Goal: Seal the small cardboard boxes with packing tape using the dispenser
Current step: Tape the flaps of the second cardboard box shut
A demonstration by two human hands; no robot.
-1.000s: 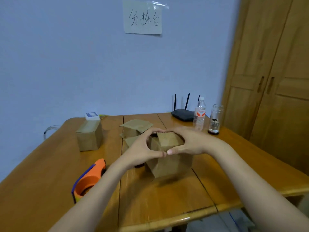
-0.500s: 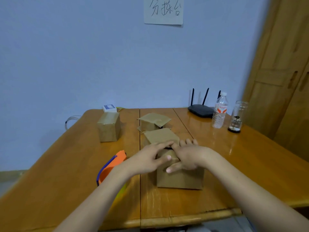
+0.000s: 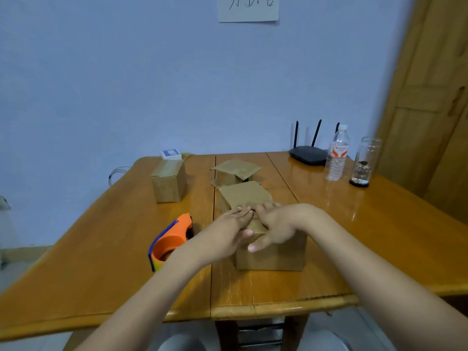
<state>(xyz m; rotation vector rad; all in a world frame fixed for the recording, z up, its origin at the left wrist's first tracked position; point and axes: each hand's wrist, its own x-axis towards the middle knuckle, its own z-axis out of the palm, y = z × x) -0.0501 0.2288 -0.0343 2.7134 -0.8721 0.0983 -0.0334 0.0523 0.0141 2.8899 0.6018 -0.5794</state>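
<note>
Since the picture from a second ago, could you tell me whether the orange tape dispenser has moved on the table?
No. The tape dispenser lies in the same spot, left of the table seam, by the left hand; only the camera shifted.

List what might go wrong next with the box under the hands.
1. Both hands, left hand and right hand, press the flaps of the front box; freeing one to reach the tape dispenser may let them spring open.
2. The box behind sits very close and its raised flap may snag.
</note>
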